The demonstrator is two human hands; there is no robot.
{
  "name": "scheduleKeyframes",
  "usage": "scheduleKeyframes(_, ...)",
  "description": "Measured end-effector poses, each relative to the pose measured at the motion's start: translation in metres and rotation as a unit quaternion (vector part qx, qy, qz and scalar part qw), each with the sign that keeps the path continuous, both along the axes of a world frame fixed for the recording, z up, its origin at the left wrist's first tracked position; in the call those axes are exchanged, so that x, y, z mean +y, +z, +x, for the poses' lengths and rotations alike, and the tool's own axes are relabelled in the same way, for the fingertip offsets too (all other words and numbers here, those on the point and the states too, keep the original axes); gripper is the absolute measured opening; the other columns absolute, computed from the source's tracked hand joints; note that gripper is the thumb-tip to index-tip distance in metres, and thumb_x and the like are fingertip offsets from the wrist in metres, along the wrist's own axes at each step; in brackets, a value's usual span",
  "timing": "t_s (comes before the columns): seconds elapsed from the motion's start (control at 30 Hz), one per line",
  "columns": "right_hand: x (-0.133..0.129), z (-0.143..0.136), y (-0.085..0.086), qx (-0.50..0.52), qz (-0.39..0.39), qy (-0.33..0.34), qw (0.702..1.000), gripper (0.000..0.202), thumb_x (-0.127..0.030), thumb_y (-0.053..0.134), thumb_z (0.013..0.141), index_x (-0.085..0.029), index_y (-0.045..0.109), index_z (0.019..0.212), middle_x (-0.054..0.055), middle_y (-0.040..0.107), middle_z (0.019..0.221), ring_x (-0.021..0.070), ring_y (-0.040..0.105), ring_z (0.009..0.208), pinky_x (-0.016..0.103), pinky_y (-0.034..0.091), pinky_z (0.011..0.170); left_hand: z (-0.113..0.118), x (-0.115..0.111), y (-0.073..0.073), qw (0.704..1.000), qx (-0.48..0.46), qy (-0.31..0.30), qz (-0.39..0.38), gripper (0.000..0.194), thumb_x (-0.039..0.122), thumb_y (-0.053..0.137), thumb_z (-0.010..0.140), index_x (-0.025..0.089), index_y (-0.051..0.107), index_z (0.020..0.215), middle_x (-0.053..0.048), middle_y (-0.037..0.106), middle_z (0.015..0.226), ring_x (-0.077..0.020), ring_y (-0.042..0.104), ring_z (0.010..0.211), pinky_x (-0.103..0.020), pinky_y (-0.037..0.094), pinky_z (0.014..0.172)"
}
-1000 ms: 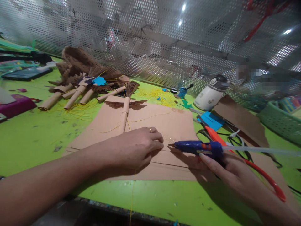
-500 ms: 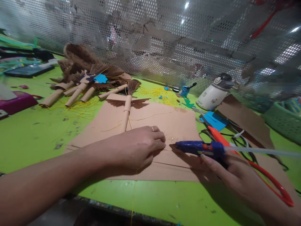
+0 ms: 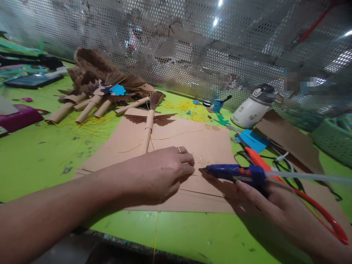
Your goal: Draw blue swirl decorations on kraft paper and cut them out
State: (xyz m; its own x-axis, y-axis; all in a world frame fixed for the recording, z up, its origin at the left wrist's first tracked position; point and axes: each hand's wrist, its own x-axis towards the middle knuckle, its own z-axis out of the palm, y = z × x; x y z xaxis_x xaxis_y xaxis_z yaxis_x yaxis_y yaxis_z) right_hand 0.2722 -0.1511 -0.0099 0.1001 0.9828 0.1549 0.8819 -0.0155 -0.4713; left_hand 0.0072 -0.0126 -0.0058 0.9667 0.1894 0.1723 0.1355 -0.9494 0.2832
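Head view: your right hand (image 3: pixel 277 209) grasps the blue glue gun (image 3: pixel 239 173) by its grip, fingers wrapped beneath the body and thumb along the side. The nozzle points left, just beside the fingertips of your left hand (image 3: pixel 159 172), with a narrow gap between. A translucent glue stick (image 3: pixel 308 177) projects from the rear of the gun. Your left hand rests over the brown cardboard sheets (image 3: pixel 192 128), fingers curled downward; whether they pinch anything cannot be determined, as the undersides are hidden. Small glossy spots (image 3: pixel 202 160) mark the cardboard near the nozzle.

The brown paper figure (image 3: pixel 149 124), with a rolled body and pleated wings, lies on the sheets, its lower end running behind your left hand. Similar figures (image 3: pixel 90 110) are piled at the far left of the bench (image 3: pixel 41 161). A white bottle (image 3: pixel 251 110) and a green basket (image 3: pixel 334 143) stand to the right.
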Motion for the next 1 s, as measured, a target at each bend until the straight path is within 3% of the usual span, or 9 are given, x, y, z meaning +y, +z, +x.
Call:
scheduleKeyframes(0.17,-0.0001,0.0017,0.0015,-0.022,0.006,0.005,1.000,0.046,-0.057,0.053,0.095,-0.025,0.077,0.074,0.007,0.082,0.074,0.0258,0.076,0.064,0.036,0.062,0.058,-0.0008,0.0000,-0.0001,1.000,0.017,0.003,-0.001,0.020,0.002,0.053,0.092,0.016,0.066,0.097,-0.007,0.066,0.102,-0.0251,0.059,0.105,-0.039,0.048,0.097)
scheduleKeyframes(0.37,-0.0018,0.0018,-0.0024,0.000,-0.016,-0.002,1.000,0.048,-0.059,0.050,0.097,-0.024,0.078,0.081,0.009,0.084,0.082,0.0275,0.079,0.072,0.038,0.064,0.062,-0.0008,0.0002,-0.0010,1.000,0.009,0.003,-0.005,0.021,0.003,0.053,0.093,0.017,0.066,0.099,-0.007,0.066,0.102,-0.0249,0.059,0.105,-0.039,0.048,0.097)
scheduleKeyframes(0.53,-0.0040,0.0064,-0.0071,0.043,-0.054,0.007,0.998,0.047,-0.058,0.048,0.100,-0.023,0.079,0.099,0.009,0.086,0.092,0.0279,0.081,0.082,0.038,0.066,0.068,-0.0009,0.0008,-0.0002,1.000,0.011,0.002,-0.006,0.020,0.003,0.054,0.092,0.017,0.067,0.101,-0.007,0.067,0.104,-0.0252,0.059,0.107,-0.039,0.048,0.098)
scheduleKeyframes(0.7,-0.0015,0.0041,-0.0007,0.014,-0.024,0.005,1.000,0.042,-0.056,0.052,0.097,-0.025,0.078,0.084,0.008,0.085,0.086,0.0279,0.080,0.080,0.041,0.065,0.076,-0.0007,0.0010,-0.0011,1.000,0.014,0.002,-0.005,0.021,0.003,0.055,0.092,0.017,0.067,0.103,-0.007,0.067,0.105,-0.0255,0.059,0.108,-0.039,0.048,0.099)
scheduleKeyframes(0.9,-0.0069,-0.0026,0.0008,0.032,-0.056,-0.033,0.997,0.052,-0.061,0.047,0.097,-0.021,0.080,0.103,0.011,0.084,0.087,0.0278,0.077,0.069,0.040,0.062,0.060,-0.0002,0.0012,-0.0022,1.000,0.010,0.004,-0.007,0.021,0.002,0.054,0.091,0.017,0.066,0.100,-0.006,0.067,0.105,-0.0246,0.059,0.107,-0.039,0.048,0.098)
scheduleKeyframes(1.0,-0.0098,-0.0015,-0.0013,0.021,-0.054,-0.045,0.997,0.054,-0.063,0.047,0.097,-0.021,0.081,0.102,0.011,0.084,0.093,0.0292,0.078,0.078,0.041,0.063,0.069,-0.0003,0.0007,-0.0004,1.000,0.014,0.001,-0.004,0.019,0.003,0.054,0.092,0.017,0.066,0.098,-0.007,0.067,0.104,-0.0249,0.059,0.106,-0.039,0.048,0.097)
